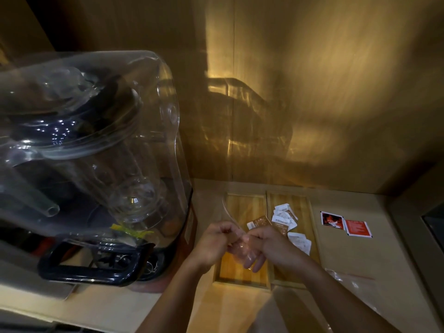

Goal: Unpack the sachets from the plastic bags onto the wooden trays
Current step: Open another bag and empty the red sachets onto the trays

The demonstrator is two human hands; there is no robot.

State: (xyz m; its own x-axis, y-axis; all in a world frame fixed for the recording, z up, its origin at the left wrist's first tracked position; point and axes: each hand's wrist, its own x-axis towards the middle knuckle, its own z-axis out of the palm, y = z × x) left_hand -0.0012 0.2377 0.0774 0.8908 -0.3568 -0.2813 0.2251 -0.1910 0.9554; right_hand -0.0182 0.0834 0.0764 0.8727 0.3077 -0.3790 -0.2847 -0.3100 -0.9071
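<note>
Two wooden trays lie side by side on the counter: the left tray (240, 207) and the right tray (302, 203). Several white and brown sachets (284, 218) are heaped on the right tray, one brown sachet (258, 222) straddling the divider. My left hand (215, 243) and my right hand (266, 246) meet above the left tray, both pinching a small clear plastic bag (241, 248). I cannot tell what the bag holds.
A large blender under a clear cover (91, 164) fills the left side, close to my left arm. Two red sachets (346, 224) lie on the counter right of the trays. Another clear plastic bag (353, 282) lies at the near right. Wooden walls enclose the back.
</note>
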